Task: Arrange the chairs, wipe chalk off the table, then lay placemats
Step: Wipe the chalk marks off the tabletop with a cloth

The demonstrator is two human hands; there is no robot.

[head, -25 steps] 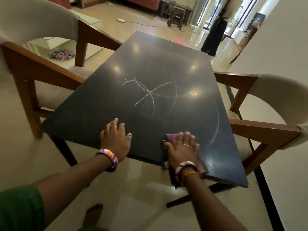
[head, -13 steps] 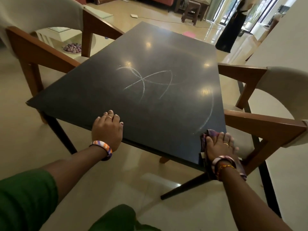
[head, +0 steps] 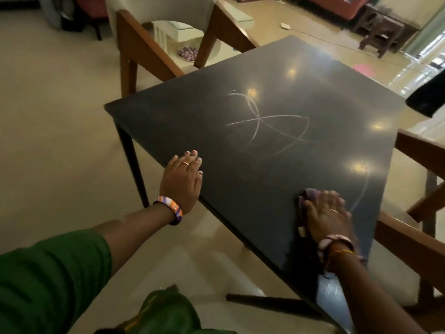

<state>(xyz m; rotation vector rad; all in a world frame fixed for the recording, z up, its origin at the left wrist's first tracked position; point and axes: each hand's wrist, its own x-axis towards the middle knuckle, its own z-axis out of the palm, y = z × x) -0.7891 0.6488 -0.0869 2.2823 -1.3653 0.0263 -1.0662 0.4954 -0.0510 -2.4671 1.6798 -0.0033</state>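
Pressing cloth (head: 307,196) flat on table (head: 197,126): right hand (head: 327,218), fingers spread. Left hand (head: 180,179) open, palm down at near edge. Chalk lines (head: 265,124) beyond both hands. Chair (head: 414,239) right, chair (head: 144,51) far left.

No words, labels, brand names or numbers can be read anywhere in view. The only marks are white chalk lines (head: 267,124), looping curves that cross one another on the black rectangular desk (head: 192,121), and they spell nothing.
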